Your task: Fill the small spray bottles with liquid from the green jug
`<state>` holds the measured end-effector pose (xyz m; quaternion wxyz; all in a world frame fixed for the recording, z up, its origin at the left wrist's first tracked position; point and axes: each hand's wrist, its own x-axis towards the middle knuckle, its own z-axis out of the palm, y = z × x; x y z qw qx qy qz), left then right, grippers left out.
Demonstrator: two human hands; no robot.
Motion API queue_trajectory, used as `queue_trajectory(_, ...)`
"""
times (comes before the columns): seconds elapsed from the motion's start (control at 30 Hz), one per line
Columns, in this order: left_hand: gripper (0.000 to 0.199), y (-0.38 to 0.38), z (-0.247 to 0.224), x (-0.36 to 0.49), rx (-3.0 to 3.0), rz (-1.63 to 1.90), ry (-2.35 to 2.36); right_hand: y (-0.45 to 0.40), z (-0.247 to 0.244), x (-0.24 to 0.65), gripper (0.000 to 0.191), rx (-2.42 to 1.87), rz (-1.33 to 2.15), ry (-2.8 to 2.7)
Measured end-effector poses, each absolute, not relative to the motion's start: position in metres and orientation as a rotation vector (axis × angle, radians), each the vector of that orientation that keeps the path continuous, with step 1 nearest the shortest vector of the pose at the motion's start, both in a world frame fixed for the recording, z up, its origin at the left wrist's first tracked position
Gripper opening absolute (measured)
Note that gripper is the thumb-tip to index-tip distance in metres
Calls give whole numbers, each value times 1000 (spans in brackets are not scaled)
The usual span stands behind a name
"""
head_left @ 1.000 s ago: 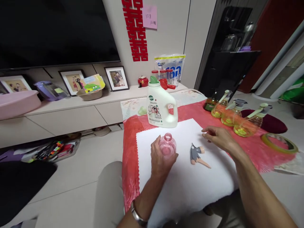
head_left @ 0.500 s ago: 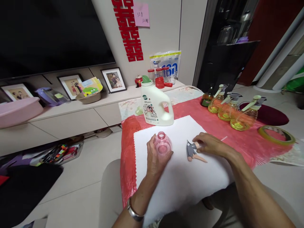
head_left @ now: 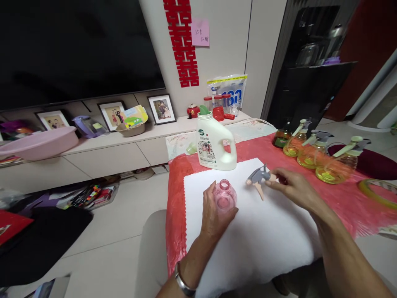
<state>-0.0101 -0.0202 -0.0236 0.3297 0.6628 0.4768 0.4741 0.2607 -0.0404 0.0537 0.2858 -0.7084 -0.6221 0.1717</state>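
Note:
A pink see-through bottle (head_left: 224, 199) with an uncapped neck stands upright on the white cloth (head_left: 248, 231). My left hand (head_left: 214, 211) is wrapped round its left and near sides. To the right, my right hand (head_left: 290, 184) grips the collar end of a grey and peach spray head (head_left: 259, 176) between thumb and fingers, its peach trigger pointing down toward the cloth. Behind the pink bottle stands a large pale green jug (head_left: 214, 145) with a handle; a green cap-like piece (head_left: 204, 109) rests in its mouth.
Spray bottles with yellow liquid (head_left: 330, 169), a dark bottle (head_left: 281, 136) and a tape roll (head_left: 380, 192) sit on the red cover (head_left: 257, 147) at the right. Behind, a low cabinet (head_left: 105, 161) holds photo frames, a pink basin (head_left: 40, 142) and red-lidded jars (head_left: 218, 101).
My right hand has turned the spray head, which now lies more sideways and appears lifted. My left hand stays on the pink bottle. The whole view has shifted slightly.

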Motion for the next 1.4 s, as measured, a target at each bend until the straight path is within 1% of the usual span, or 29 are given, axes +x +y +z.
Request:
queue_trajectory(0.07,89,-21,-21,-10,1724,1221,1223,-43,63,259,56,-1743,463,-1484)
queue_trajectory(0.2,91,-24,-17,-10,1727,1116,1136,-49,79,247,49,-1249,607,-1119)
queue_trajectory(0.27,94,-25,-15,-11,1733,1071,1111,-52,87,238,37,-1078,617,-999)
queue_trajectory(0.33,96,-26,-14,-11,1731,1050,1095,-56,96,230,21,-972,588,-908)
queue_trajectory(0.4,96,-26,-12,-11,1721,1046,1087,-60,106,223,13,-901,576,-862)
queue_trajectory(0.43,96,-26,-12,-11,1718,1046,1082,-62,110,220,11,-876,581,-849)
queue_trajectory(0.53,95,-27,-11,-11,1723,1045,1076,-67,115,210,18,-810,630,-863)
queue_trajectory(0.63,97,-27,-11,-10,1734,1043,1093,-68,112,198,11,-755,675,-920)
queue_trajectory(0.73,99,-27,-12,-10,1747,1037,1100,-66,108,185,11,-758,717,-983)
queue_trajectory(0.87,100,-26,-15,-11,1757,1039,1067,-61,98,174,25,-854,717,-1039)
queue_trajectory(0.97,103,-25,-17,-11,1763,1031,1061,-56,85,172,29,-983,745,-1134)
queue_trajectory(1.1,106,-25,-18,-10,1784,1030,1062,-47,69,165,42,-1086,806,-1301)
queue_trajectory(1.23,107,-25,-16,-10,1788,1022,1057,-42,67,153,44,-1197,765,-1445)
queue_trajectory(1.4,108,-26,-13,-12,1778,979,1059,-42,70,149,43,-1193,763,-1571)
